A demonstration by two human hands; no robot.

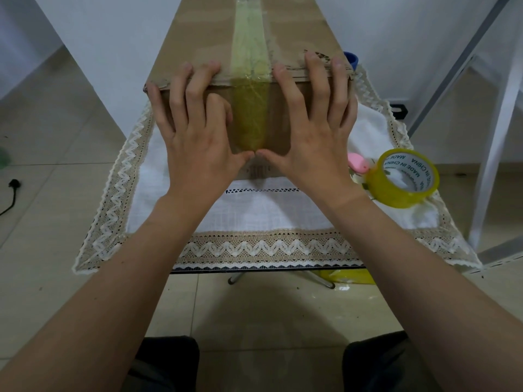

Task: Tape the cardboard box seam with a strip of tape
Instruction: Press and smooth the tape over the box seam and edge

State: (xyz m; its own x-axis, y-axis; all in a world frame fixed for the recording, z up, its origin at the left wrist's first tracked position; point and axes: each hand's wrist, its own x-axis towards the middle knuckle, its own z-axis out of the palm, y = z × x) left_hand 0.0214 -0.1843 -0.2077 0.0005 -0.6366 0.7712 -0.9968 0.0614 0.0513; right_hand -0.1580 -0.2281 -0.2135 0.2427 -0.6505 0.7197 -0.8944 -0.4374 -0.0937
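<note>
A brown cardboard box (198,38) lies lengthwise on the small table. A yellowish tape strip (250,52) runs along its top seam and folds down over the near face. My left hand (195,131) and my right hand (311,128) lie flat against that near face, one on each side of the strip. Their fingers are spread and curl over the top edge. The two thumb tips meet at the strip's lower end. Neither hand holds anything. A yellow tape roll (403,178) stands on the cloth to the right.
A white cloth with lace trim (254,210) covers the table. A pink object (358,162) lies next to the tape roll, and a blue object (351,59) peeks out behind the box. White frame bars (495,131) stand at right; a black cable (11,193) lies on the floor at left.
</note>
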